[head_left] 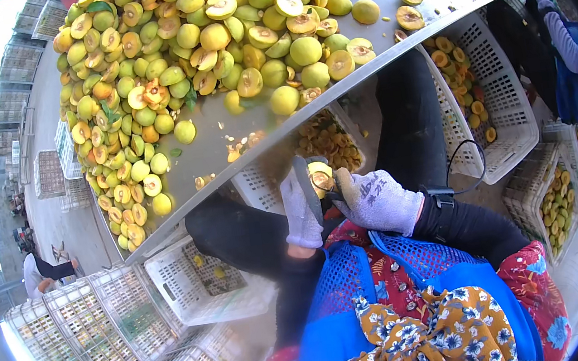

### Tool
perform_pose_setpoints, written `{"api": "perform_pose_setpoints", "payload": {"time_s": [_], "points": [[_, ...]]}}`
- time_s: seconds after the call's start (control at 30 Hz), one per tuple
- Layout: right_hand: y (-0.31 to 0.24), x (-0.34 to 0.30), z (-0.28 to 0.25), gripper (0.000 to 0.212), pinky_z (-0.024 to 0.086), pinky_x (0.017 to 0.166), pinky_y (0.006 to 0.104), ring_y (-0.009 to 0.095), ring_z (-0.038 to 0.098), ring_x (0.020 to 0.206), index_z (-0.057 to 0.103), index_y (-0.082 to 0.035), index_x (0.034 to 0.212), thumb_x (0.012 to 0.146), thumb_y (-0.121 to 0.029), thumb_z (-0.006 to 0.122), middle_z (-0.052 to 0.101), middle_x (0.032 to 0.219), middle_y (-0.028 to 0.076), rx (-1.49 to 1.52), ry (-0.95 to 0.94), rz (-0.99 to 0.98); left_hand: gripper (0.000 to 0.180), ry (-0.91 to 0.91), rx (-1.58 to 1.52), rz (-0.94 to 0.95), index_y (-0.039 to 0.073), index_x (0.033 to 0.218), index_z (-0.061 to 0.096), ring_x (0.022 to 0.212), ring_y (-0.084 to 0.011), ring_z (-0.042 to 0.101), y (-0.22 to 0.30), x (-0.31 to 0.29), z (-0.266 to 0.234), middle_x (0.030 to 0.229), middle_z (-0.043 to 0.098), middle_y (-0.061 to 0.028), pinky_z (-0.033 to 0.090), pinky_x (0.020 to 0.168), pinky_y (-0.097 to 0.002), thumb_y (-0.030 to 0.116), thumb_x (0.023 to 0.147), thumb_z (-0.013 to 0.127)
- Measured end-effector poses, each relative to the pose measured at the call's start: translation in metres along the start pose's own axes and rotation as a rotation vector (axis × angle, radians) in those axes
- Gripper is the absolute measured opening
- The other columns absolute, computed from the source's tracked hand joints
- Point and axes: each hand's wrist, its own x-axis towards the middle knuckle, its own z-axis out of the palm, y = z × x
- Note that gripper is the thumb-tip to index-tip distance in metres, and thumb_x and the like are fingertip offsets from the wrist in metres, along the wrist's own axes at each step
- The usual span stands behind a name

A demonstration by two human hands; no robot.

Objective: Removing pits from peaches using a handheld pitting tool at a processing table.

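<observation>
My left hand (301,206), in a pale knitted glove with a dark palm, grips a cut yellow peach (321,179) above my lap. Its pale flesh faces up. My right hand (380,202), in a matching glove, is closed close against the fruit's right side. Something thin and dark shows at its fingertips, too small to name. Both hands are beyond the near edge of a metal table (225,127), on which a heap of whole and halved yellow-green peaches (214,38) lies. Below the hands, a white crate of cut peaches (328,143) is partly hidden.
A white crate (507,132) with halved peaches stands to the right, and stacked crates (558,198) hold more. At lower left are a white basket (204,281) and stacked crates (98,334). A co-worker's sleeve (562,39) shows at far right. Another person (37,273) sits far left.
</observation>
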Motion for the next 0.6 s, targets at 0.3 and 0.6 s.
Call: {"api": "perform_pose_setpoints", "payload": {"time_s": [0.3,0.6], "points": [[-0.001,-0.014,0.016,0.037,0.05,0.05,0.045,0.037,0.064,0.058,0.045,0.006,0.106,0.092,-0.025,0.059,0.061,0.068,0.02,0.123,0.031,-0.031,0.033,0.013,-0.387,-0.488,0.0,0.103,0.062,0.078,-0.02,0.063,0.033,-0.007,-0.009,0.09,0.065,-0.0105,0.05,0.073,-0.033,0.028,0.102,0.045],[0.003,-0.004,0.028,0.032,0.048,0.057,0.0505,0.044,0.062,0.065,0.046,0.004,0.1,0.096,-0.026,0.055,0.06,0.068,0.027,0.432,0.137,0.085,0.037,-0.101,-0.68,-0.504,0.001,0.116,0.059,0.088,-0.0166,0.062,0.008,-0.011,-0.013,0.099,0.064,-0.009,0.051,0.078,-0.0288,0.032,0.104,0.042]]}}
